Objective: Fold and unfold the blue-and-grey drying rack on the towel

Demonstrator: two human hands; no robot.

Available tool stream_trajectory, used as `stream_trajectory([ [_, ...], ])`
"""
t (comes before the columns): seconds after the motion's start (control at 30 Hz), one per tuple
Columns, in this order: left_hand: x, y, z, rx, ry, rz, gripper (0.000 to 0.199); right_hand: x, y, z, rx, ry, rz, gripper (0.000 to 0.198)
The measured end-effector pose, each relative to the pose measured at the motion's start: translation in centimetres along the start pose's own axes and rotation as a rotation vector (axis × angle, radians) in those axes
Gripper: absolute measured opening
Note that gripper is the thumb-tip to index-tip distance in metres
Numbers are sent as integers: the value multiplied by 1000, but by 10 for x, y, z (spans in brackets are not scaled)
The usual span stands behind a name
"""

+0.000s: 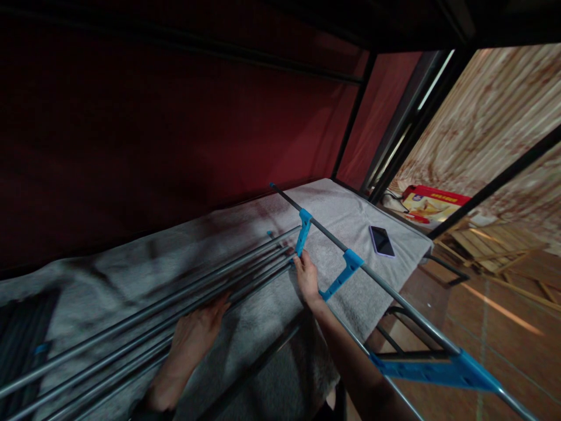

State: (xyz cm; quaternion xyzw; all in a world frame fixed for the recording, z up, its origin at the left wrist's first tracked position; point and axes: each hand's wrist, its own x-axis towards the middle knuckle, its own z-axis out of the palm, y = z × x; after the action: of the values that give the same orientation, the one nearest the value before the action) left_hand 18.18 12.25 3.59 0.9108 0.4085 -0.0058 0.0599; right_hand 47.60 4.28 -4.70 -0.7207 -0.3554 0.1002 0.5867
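Note:
Several long grey metal tubes (153, 306) lie side by side across the bed, joined at their right ends to a blue plastic bracket (303, 231). My left hand (197, 333) is closed around one of the lower tubes, its fingertips partly hidden by it. At the bracket's lower end, my right hand (307, 275) pinches the plastic where a tube meets it. A second blue bracket (344, 275) stands just right of that hand. Both brackets sit on a long crossbar (328, 234), which runs down to another blue bracket (438, 371) at lower right.
Grey fleece (350, 202) covers the bed. A phone (382, 241) lies on it at right. More dark tubes (26, 333) are at far left. Black frame posts (355, 123) and a red curtain (197, 134) bound the bed. A red-and-yellow box (433, 204) stands beyond it.

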Motion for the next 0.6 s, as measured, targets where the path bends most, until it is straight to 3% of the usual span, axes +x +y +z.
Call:
stream_trajectory([
  [0.6,-2,2,2,39,16,1,48,-4,-3,3,-58,24,-5,33],
])
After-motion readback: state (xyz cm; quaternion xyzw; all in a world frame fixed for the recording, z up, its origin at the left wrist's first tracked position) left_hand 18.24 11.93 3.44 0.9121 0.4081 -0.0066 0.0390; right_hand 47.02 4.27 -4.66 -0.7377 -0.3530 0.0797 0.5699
